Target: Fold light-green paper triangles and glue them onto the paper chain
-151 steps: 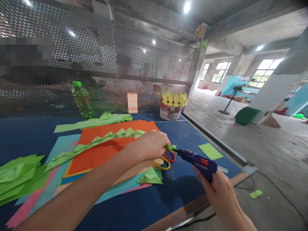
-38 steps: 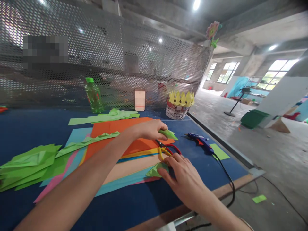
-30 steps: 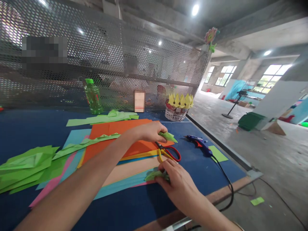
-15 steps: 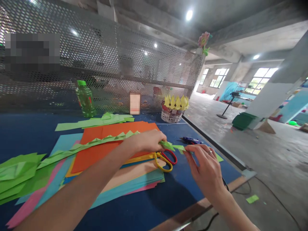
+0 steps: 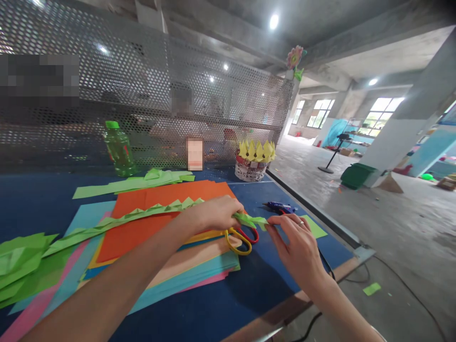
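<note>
A long folded green paper strip point(image 5: 142, 212) with a row of pointed peaks runs from the left across the orange paper to my hands. My left hand point(image 5: 223, 211) is closed on it near its right end. At that end, my right hand point(image 5: 294, 237) pinches the paper's tip between thumb and fingers. Just below my left hand lie scissors point(image 5: 238, 243) with yellow and red handles, their blades hidden. Under the strip is a stack of orange paper point(image 5: 131, 237) over sheets of other colours.
A green bottle point(image 5: 119, 149) and a basket point(image 5: 251, 168) with yellow paper points stand at the back, before a perforated metal screen point(image 5: 221, 99). A dark blue glue gun point(image 5: 280, 207) and a green paper piece point(image 5: 313, 227) lie right. Green sheets point(image 5: 21, 270) pile left.
The view has shifted slightly, so things sit a little further left. Both hands keep their hold on the green strip, and more of the green piece beside my right hand shows.
</note>
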`<action>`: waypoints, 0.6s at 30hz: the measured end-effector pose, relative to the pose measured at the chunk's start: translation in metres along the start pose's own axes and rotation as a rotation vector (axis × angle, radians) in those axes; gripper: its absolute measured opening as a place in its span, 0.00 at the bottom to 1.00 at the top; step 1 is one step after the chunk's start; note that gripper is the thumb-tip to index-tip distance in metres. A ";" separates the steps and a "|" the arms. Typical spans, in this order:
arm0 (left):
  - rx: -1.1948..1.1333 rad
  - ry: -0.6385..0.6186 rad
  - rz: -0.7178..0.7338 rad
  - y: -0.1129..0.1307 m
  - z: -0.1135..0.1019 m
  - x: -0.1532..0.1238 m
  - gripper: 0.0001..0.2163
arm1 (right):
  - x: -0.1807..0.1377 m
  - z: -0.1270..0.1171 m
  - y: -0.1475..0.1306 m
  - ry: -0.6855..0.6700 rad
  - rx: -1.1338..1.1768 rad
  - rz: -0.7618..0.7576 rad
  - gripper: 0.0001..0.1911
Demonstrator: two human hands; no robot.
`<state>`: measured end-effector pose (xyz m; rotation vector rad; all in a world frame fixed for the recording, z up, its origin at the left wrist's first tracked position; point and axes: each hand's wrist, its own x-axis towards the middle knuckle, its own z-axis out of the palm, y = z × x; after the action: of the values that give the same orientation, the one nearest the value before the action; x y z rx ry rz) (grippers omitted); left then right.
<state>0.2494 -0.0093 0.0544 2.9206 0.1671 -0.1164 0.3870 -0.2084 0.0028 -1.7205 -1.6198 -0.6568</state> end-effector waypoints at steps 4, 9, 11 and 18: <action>-0.003 -0.004 -0.004 0.002 -0.001 0.000 0.10 | 0.002 0.000 -0.001 -0.026 -0.012 0.004 0.04; -0.032 -0.016 -0.006 0.005 -0.003 0.000 0.10 | 0.004 -0.002 -0.003 -0.048 -0.029 0.003 0.05; -0.051 -0.017 -0.005 0.006 -0.004 0.000 0.10 | 0.004 -0.002 -0.002 -0.063 -0.023 0.004 0.05; -0.131 0.010 0.006 0.006 -0.006 -0.003 0.06 | 0.005 -0.001 0.002 -0.085 0.006 0.020 0.05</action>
<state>0.2475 -0.0136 0.0620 2.7910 0.1615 -0.0861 0.3900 -0.2060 0.0072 -1.7799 -1.6582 -0.5757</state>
